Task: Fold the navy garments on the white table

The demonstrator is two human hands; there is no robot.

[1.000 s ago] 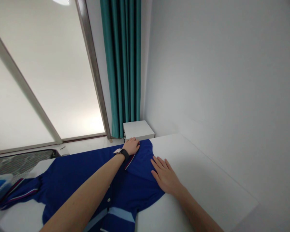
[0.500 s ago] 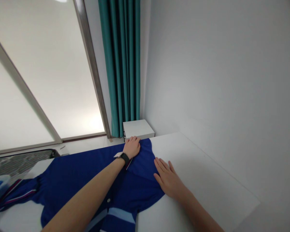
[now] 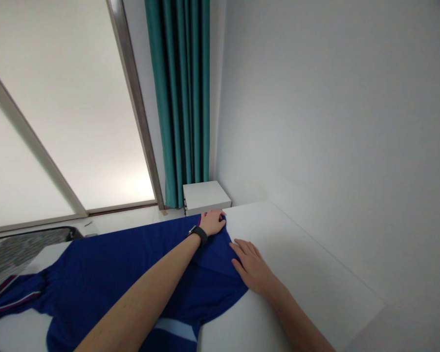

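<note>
Across the white, smooth tabletop (image 3: 315,274) lay a dark-blue cloth shirt (image 3: 106,264), left hand (image 3: 212,223) bent over its far corner, grip unclear, right hand (image 3: 254,268) unclenched at its edge.

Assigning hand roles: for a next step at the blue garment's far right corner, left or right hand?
Left, most likely. The left hand is at that corner, over the blue garment. The right hand lies closer to the wearer, fingers by the garment's side edge.
</note>
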